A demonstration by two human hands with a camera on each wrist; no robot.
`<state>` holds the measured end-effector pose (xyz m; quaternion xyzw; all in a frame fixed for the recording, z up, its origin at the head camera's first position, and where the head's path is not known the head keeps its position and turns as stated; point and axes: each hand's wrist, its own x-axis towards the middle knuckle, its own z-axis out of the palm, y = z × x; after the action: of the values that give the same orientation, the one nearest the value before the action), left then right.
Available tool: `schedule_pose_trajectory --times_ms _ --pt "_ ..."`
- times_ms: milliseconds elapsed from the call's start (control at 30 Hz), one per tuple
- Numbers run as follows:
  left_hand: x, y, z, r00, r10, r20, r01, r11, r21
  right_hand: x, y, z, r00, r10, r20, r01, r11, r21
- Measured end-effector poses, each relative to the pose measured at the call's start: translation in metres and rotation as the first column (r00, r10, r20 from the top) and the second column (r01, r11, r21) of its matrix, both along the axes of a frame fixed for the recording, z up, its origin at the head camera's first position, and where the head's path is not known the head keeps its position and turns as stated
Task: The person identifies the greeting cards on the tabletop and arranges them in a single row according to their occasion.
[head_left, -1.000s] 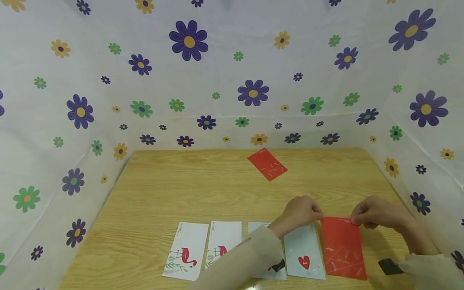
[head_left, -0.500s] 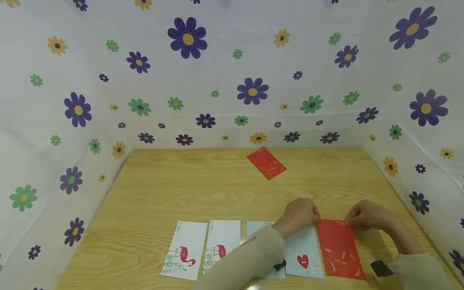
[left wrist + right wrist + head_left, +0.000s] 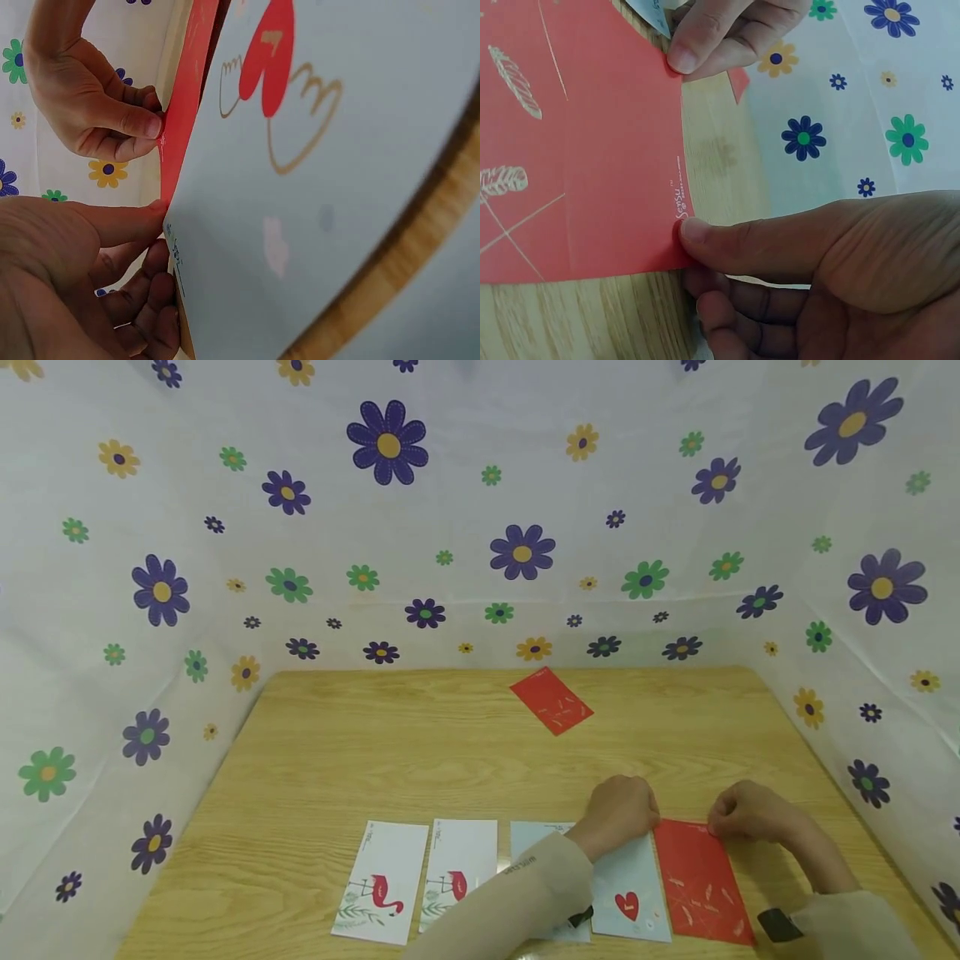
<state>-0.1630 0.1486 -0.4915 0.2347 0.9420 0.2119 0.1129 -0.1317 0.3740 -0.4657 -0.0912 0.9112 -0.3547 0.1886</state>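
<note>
A red card with pale feather drawings lies at the right end of a row on the table. My left hand pinches its far left corner, thumb on top. At the far right corner, my right hand pinches the same edge between thumb and fingers; the right wrist view shows the thumb over the small printed lettering. Just left of the red card is a pale blue card with a red heart, partly under my left hand. In the left wrist view this blue card fills much of the picture.
Two white flamingo cards and another pale blue card, mostly hidden by my left sleeve, continue the row leftward. A second red card lies askew near the back edge. Flower-printed cloth surrounds the wooden table.
Both hands have shifted slightly left and nearer with the red card, whose top edge now sits closer to the blue card. The other cards stay in place.
</note>
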Motion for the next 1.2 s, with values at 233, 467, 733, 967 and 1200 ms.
schedule_pose_trajectory --times_ms 233,467,733,967,1200 --pt "0.0009 0.0014 -0.0005 1.0 -0.002 -0.026 0.001 1.0 -0.021 0.0014 0.0004 -0.0016 1.0 -0.013 -0.01 0.013 1.0 0.003" --pt "0.0015 0.0023 -0.0008 0.999 -0.007 -0.031 0.006 1.0 -0.029 0.0037 -0.0009 -0.002 0.999 -0.043 -0.018 0.043 0.999 0.025" --pt "0.002 0.0022 -0.003 0.998 -0.022 -0.066 0.02 0.999 -0.039 0.0059 -0.0018 -0.0049 0.998 -0.058 -0.04 0.061 0.996 0.065" --pt "0.0018 0.0024 -0.0044 0.998 -0.021 -0.058 0.019 0.999 -0.031 0.0069 -0.0035 -0.0034 0.996 -0.077 -0.04 0.08 0.993 0.082" --pt "0.0015 0.0018 -0.0048 0.996 -0.039 -0.085 0.036 0.999 -0.037 0.0082 -0.0025 -0.0038 0.996 -0.08 -0.036 0.082 0.995 0.064"
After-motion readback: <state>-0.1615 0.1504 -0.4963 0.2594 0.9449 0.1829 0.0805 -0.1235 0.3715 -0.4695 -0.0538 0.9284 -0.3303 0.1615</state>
